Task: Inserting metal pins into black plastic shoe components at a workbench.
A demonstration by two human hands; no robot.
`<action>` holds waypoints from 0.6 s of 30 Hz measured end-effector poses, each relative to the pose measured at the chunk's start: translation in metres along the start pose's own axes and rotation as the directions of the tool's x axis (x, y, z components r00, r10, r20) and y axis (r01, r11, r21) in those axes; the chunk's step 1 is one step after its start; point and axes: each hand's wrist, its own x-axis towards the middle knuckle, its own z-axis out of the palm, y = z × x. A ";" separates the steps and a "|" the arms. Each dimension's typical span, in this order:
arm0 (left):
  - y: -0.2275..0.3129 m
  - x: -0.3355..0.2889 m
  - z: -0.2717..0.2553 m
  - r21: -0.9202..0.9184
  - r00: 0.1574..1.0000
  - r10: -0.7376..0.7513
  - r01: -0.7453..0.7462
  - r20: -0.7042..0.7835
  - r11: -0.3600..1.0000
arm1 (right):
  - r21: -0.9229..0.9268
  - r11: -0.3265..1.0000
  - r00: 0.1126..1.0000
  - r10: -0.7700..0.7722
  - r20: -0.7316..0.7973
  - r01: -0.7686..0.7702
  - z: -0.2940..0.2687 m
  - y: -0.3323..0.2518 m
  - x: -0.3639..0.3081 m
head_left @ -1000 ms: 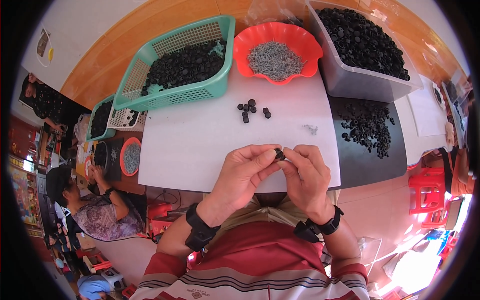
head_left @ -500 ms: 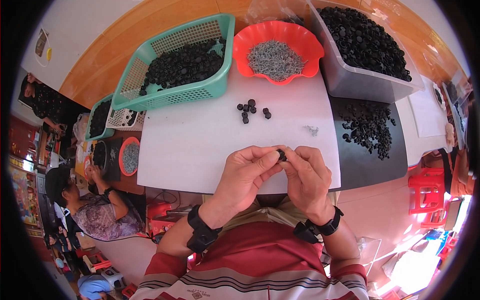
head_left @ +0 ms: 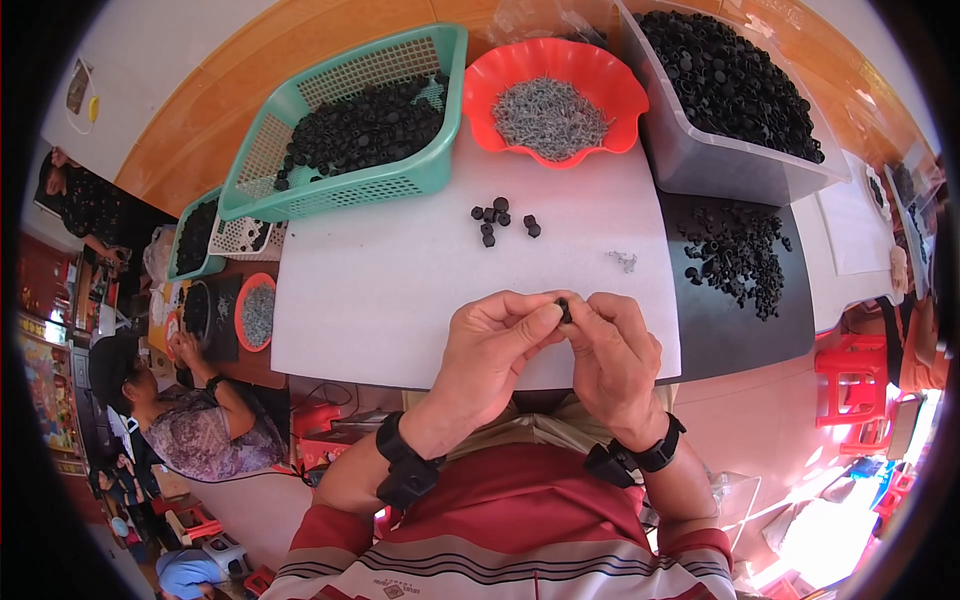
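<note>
Between the fingertips of both hands is a small black plastic part (head_left: 565, 311). My left hand (head_left: 497, 345) pinches it with thumb and forefinger, and my right hand (head_left: 615, 350) grips it from the other side; the fingers hide most of it. Both hands are above the near edge of a white sheet (head_left: 400, 290). Beyond them on the sheet lie several black plastic parts (head_left: 490, 215) in a loose group. A few small grey screws (head_left: 623, 261) rest further right, past my right hand.
Along the back stand a green basket (head_left: 340, 195) of black parts, a red bowl (head_left: 625, 110) of grey screws and a clear bin (head_left: 740, 180) of black parts. A black mat (head_left: 745, 345) at right bears loose black parts. A co-worker (head_left: 195, 420) sits at left.
The black part has turned slightly between my fingertips, and my fingers have shifted a little. The other things on the table stay where they were.
</note>
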 end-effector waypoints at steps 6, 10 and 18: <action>-0.002 0.000 -0.003 0.096 0.999 0.032 -0.033 0.018 0.995 | -0.020 1.000 1.000 0.020 -0.011 -0.021 0.001 0.000 0.000; -0.002 -0.001 -0.001 0.163 0.998 0.057 -0.060 0.025 0.985 | 0.014 0.999 0.999 0.037 -0.030 -0.037 -0.001 -0.001 0.002; -0.004 -0.006 0.004 0.133 0.994 0.096 -0.103 0.056 0.986 | 0.009 0.999 0.997 0.042 0.063 -0.043 -0.011 -0.001 0.002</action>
